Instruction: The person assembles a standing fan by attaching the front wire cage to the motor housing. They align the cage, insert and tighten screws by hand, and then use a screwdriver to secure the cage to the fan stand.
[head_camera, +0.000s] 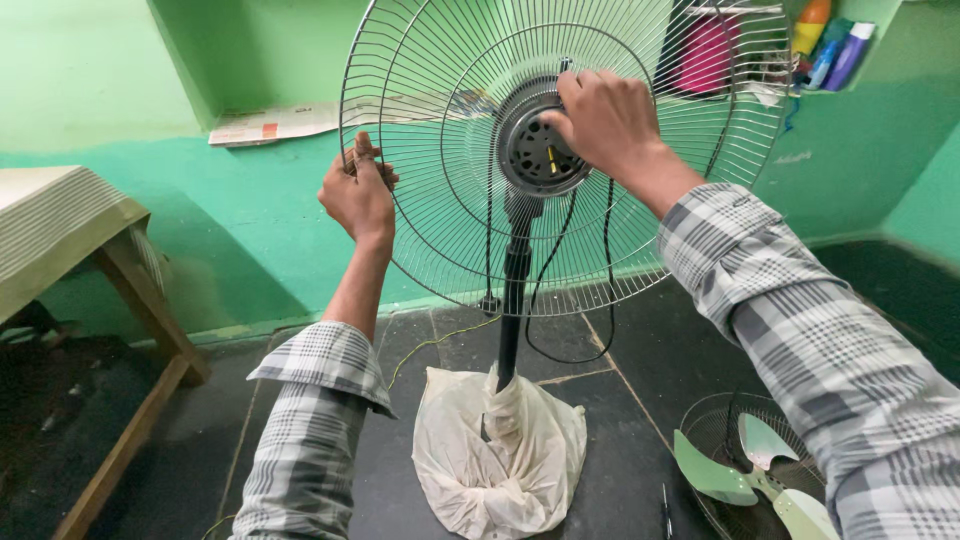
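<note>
A pedestal fan stands in front of me with only its rear wire grille mounted. My left hand grips the grille's left rim. My right hand is closed over the dark round motor hub at the grille's centre, its fingers wrapped on the hub's right side. A black pole runs down from the hub into a base wrapped in a white plastic bag. A black cable hangs in a loop behind the grille.
Pale green fan blades lie on a second wire grille on the dark floor at lower right. A wooden table with a striped cloth stands at left. Green walls, a newspaper-lined ledge and a shelf with bottles sit behind.
</note>
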